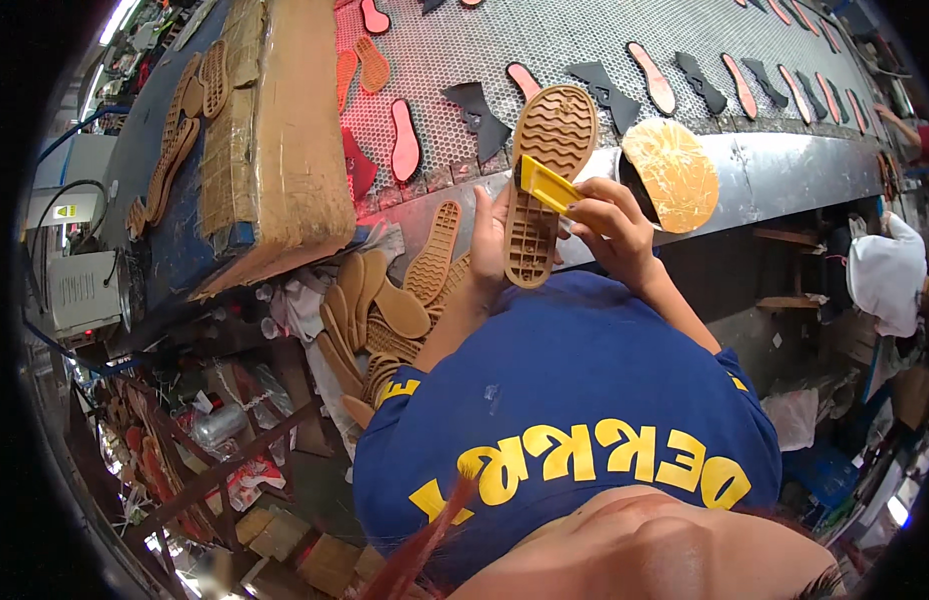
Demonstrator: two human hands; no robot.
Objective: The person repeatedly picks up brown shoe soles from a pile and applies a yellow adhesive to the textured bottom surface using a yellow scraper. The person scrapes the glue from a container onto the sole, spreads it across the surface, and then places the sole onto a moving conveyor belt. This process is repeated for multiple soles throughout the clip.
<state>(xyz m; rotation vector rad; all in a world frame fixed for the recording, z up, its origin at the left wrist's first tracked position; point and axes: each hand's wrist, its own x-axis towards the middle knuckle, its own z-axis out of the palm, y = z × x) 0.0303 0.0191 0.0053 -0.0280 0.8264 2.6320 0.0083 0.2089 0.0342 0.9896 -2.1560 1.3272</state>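
A brown shoe sole (557, 128) stands upright in front of my chest, its grooved tread facing me. My left hand (491, 238) is closed around its lower left edge. In my right hand (617, 222), pinched between thumb and fingers, is a flat yellow tool (548, 185) with a dark end. The tool lies across the middle of the tread; whether it touches cannot be made out. To the right of that hand sits a round tan disc (675, 175) with a streaky, glue-like surface.
A mesh conveyor (425, 100) ahead carries pink-topped insoles (407, 140) and dark grey cut pieces (477, 118). Brown soles (370, 300) are heaped left of my body. A large cardboard-covered block (295, 140) stands at left, with more soles beyond it. A metal ledge (785, 180) edges the conveyor.
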